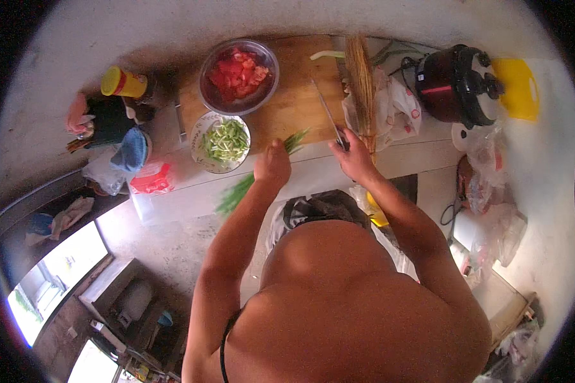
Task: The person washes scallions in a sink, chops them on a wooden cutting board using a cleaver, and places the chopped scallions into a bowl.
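Observation:
My left hand [273,165] is closed around a bunch of green stalks [239,193], perhaps scallions or chives. One end of the bunch sticks out over the near edge of the wooden cutting board [292,107]; the leafy end hangs down to the left. In my right hand [357,158] I grip a knife [327,106] by its dark handle, blade pointing away from me over the board's right part. Left of my left hand stands a patterned plate [197,148] of chopped green pieces [225,140]. Behind it, a metal bowl [239,109] holds chopped red meat or tomato [237,72].
A straw whisk broom [359,81] lies along the board's right side, beside a white plastic bag [397,107] and a pale stalk [326,55]. Farther right is a dark electric cooker [443,86]. A yellow-lidded canister [124,82] and blue bowl [130,151] are at left.

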